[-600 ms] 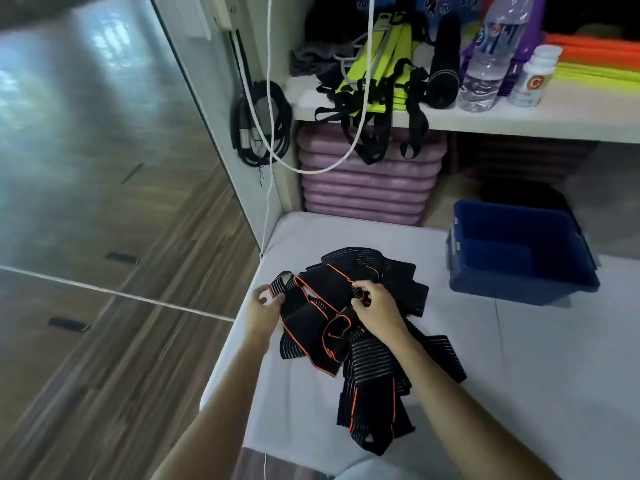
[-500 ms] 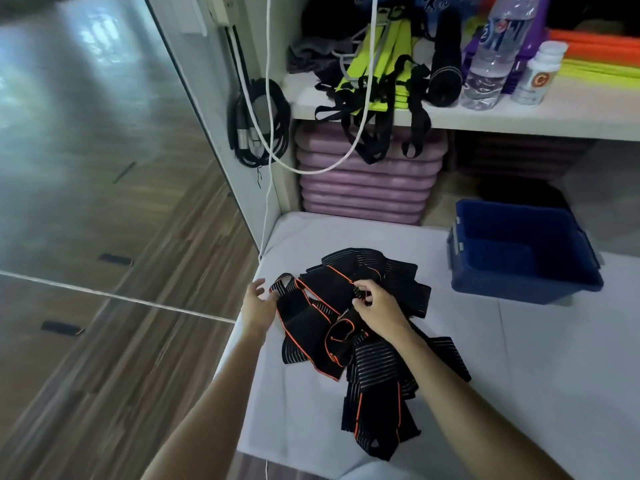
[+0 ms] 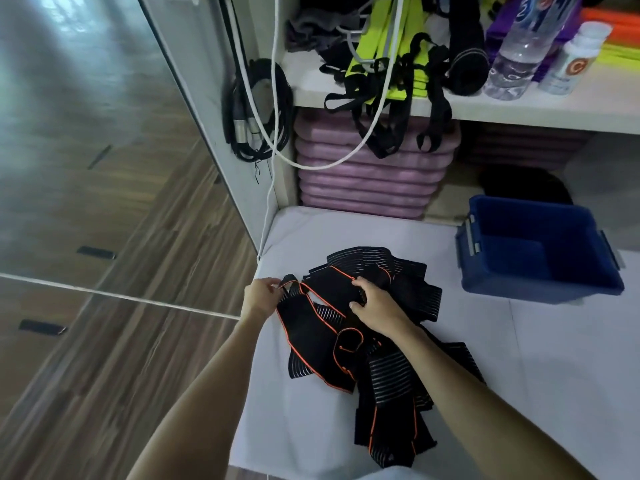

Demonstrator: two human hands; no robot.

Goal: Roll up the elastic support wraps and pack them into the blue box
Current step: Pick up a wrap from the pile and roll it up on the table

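Sorting one wrap out of the tangle looks like the step in hand: the left hand (image 3: 260,295) pinches the looped, orange-edged end of a wrap at about 9 o'clock of the heap of wraps (image 3: 363,341), fingers curled on the edge, while the right hand (image 3: 375,306) rests on top of the heap near its middle, fingers bent into the cloth and apparently gripping a fold, though how firm that grip is cannot be told. The black wraps lie in a loose, overlapping pile on the pale bench (image 3: 536,375), none of them rolled yet by the look of it. The blue box (image 3: 540,251) stands open at about 2 o'clock from the heap, well apart from it, and seems to hold nothing. The next move probably calls for pulling that one wrap free, laying it flat and starting a tight roll from one end. On the shelf (image 3: 519,109) at 12 to 1 o'clock, a white bottle (image 3: 571,60) shows a round orange mark with a letter like "C"; the clear water bottle (image 3: 526,46) has a blue label too blurred to read.
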